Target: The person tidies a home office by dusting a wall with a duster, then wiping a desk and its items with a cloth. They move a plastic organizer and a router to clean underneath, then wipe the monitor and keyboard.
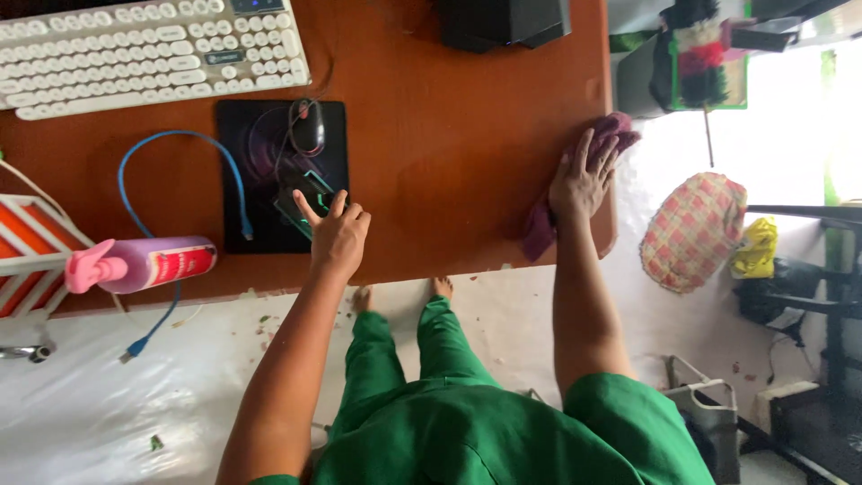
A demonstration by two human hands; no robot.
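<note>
I look down at a reddish-brown desk (pixel 440 153). My right hand (pixel 584 178) lies flat, fingers spread, on a purple cloth (pixel 542 224) at the desk's right edge. My left hand (pixel 337 238) rests near the front edge, its fingers on a small dark device with green edges (pixel 305 193) that lies on a black mouse pad (pixel 260 153). A black mouse (pixel 307 126) sits at the top of the pad. I wear green clothes, and my bare feet show below the desk.
A white keyboard (pixel 148 49) lies at the back left. A pink spray bottle (pixel 144 265) lies on its side at the left front, beside a blue cable (pixel 180 144) and an orange-white rack (pixel 31 251). A checked cushion (pixel 693 232) and a yellow item (pixel 756 247) lie on the floor at right.
</note>
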